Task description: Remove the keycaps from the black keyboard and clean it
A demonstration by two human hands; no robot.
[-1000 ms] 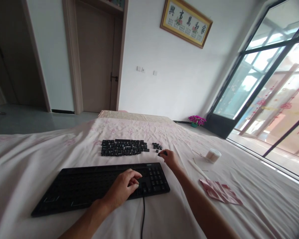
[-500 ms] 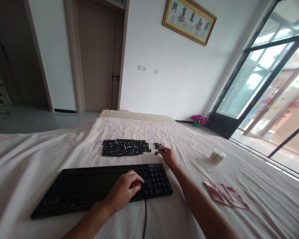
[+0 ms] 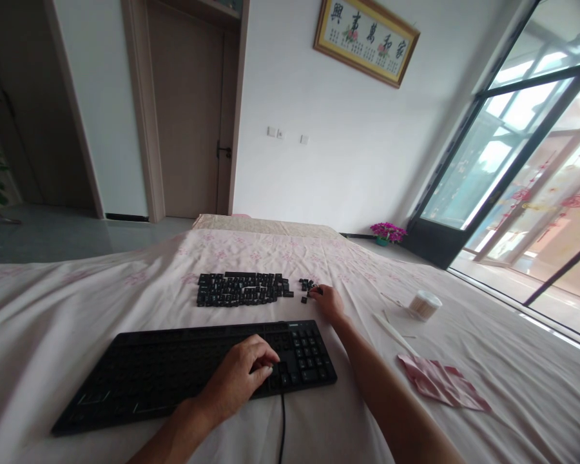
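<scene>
A black keyboard (image 3: 174,361) lies on the cloth, with bare dark areas over its left and middle parts and keys standing on its number pad (image 3: 309,353). Over the lower right of the keyboard, my left hand (image 3: 241,370) rests with curled fingers, thumb and forefinger close together; anything between them is hidden. Beyond the keyboard, my right hand (image 3: 329,303) pinches a thin dark tool (image 3: 314,291), mostly covered by the fingers. Its fingertips are at a small group of loose black keycaps (image 3: 305,283). Left of these, many keycaps (image 3: 241,289) lie laid out in rows.
A clear tub of cotton swabs (image 3: 424,305) stands on the right, with loose swabs nearby. Closer to me lie a white strip (image 3: 394,334) and a crumpled pink cloth (image 3: 442,381). The keyboard's cable (image 3: 283,425) runs toward me over the wrinkled bedsheet (image 3: 77,309).
My right hand's fingertips have turned down at the loose keycaps, and the thin tool shows less. My left hand keeps its place on the keyboard. The view has shifted slightly.
</scene>
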